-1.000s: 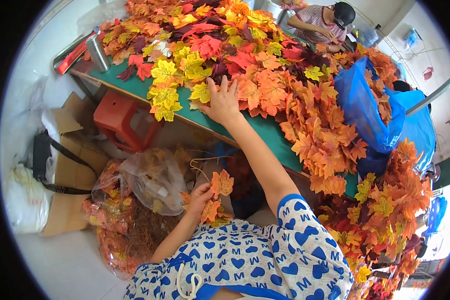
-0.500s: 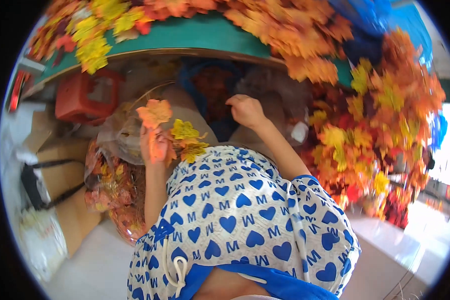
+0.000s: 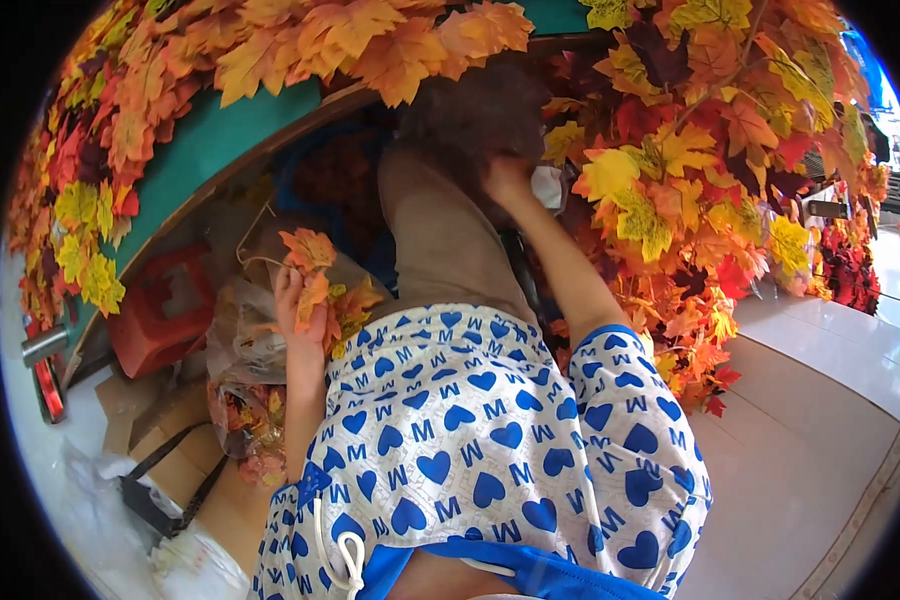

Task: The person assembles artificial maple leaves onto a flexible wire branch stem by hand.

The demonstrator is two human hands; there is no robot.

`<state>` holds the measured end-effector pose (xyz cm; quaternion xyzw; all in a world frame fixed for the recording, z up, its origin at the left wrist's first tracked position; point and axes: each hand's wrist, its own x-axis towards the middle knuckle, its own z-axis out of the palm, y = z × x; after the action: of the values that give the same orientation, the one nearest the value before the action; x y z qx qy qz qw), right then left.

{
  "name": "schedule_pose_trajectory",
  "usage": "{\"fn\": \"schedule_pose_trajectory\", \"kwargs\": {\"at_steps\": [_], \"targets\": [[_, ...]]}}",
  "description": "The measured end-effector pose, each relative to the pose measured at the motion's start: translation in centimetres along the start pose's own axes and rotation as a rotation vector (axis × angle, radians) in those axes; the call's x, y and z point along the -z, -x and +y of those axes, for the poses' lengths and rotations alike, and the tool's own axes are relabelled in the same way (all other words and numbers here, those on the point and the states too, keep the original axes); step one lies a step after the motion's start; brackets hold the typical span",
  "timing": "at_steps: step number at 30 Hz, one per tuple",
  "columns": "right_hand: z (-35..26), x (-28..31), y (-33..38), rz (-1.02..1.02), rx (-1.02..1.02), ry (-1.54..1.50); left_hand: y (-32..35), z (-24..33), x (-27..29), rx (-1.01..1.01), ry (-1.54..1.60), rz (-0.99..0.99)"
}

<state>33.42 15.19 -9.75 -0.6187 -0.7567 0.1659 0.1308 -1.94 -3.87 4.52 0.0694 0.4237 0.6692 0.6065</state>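
Orange leaves [image 3: 315, 270] gripped in left hand [image 3: 300, 315], table edge [image 3: 270, 130] above

My top [image 3: 470, 450]: white cloth, printed all over with blue hearts and blue letters, short sleeves edged in blue. White drawstring cord [image 3: 348, 550] at the near left. Plain blue waistband [image 3: 530, 570] at the near edge. Forearms bare.

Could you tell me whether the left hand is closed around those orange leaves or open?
Closed: the left hand has its fingers wrapped around the orange leaves.
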Motion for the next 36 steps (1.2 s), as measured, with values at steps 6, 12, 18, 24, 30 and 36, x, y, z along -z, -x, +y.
{"fn": "schedule_pose_trajectory", "kwargs": {"at_steps": [6,12,18,24,30,36], "targets": [[5.2,-11.3,-2.7,0.339,-0.53,0.101,-0.6,-1.4,-3.3,0.063,-0.058,-0.021],[3.0,-8.0,1.4,-0.173,-0.14,0.003,0.1,-0.2,-4.5,0.144,-0.068,-0.071],[-6.0,5.2,3.1,-0.496,-0.082,-0.054,-1.9,-2.6,-8.5,0.304,-0.324,-0.377],[-9.0,10.2,5.7,-0.55,0.022,-0.585,-3.8,-6.3,-12.1,-0.003,-1.2,-0.734],[-6.2,10.2,6.6,-0.888,-0.118,-1.132,-7.4,-7.3,-14.4,0.085,-1.812,-1.191],[3.7,4.8,4.8,-0.952,-0.339,-0.103,-3.8,-5.9,-15.5,-0.165,-1.785,-1.144]]}}
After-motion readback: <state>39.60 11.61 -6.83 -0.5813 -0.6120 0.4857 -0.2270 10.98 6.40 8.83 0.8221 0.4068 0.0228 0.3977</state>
